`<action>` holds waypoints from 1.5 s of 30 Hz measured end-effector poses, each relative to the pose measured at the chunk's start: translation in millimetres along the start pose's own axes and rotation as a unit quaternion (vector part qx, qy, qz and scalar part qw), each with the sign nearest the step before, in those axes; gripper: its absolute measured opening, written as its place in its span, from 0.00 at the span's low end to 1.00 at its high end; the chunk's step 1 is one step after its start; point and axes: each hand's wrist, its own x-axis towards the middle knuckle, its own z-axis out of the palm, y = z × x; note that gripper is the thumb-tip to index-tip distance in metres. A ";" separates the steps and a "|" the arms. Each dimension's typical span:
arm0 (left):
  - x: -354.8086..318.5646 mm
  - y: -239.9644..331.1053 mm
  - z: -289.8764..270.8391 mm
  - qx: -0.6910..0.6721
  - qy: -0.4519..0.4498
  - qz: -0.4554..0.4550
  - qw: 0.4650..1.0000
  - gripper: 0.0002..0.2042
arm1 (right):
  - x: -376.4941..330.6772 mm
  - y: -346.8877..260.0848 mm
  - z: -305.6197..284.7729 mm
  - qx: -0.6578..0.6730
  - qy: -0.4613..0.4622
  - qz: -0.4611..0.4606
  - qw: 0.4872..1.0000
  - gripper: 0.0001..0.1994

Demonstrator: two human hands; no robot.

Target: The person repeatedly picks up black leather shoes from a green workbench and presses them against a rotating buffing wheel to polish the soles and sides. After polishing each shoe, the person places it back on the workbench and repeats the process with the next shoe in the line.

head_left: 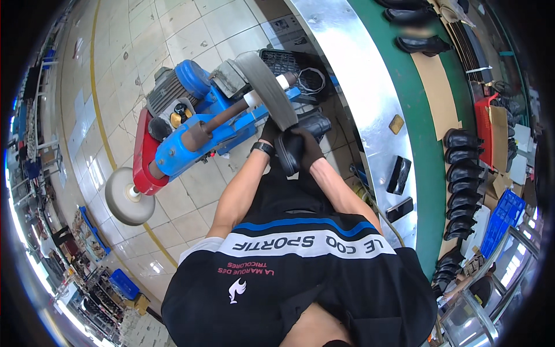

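Both my hands wear dark gloves and grip a black leather shoe (pixel 289 155) in front of my waist. My left hand (pixel 269 134) wraps its left side, partly hidden by the wheel and the shoe. On the right side, the fingers of my right hand (pixel 309 149) curl over the shoe's upper. The shoe's top end meets the lower rim of a large grey buffing wheel (pixel 267 87); whether they press together I cannot tell. This wheel sits on the shaft of a blue and red polishing machine (pixel 191 139). Just beyond my right hand is another shiny black shoe-like shape (pixel 315 122).
A pale round wheel (pixel 130 196) is on the machine's left end. At right runs a metal ledge (pixel 370 75) with a small tan block (pixel 396 124) and a black case (pixel 399 175). Beside it, a green conveyor belt (pixel 413 115) carries several black shoes (pixel 462 179).
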 end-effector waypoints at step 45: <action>-40.7 69.7 -10.0 0.448 0.006 0.200 0.871 0.22 | -74.7 2.7 -67.9 0.069 -0.224 -0.024 0.972 0.32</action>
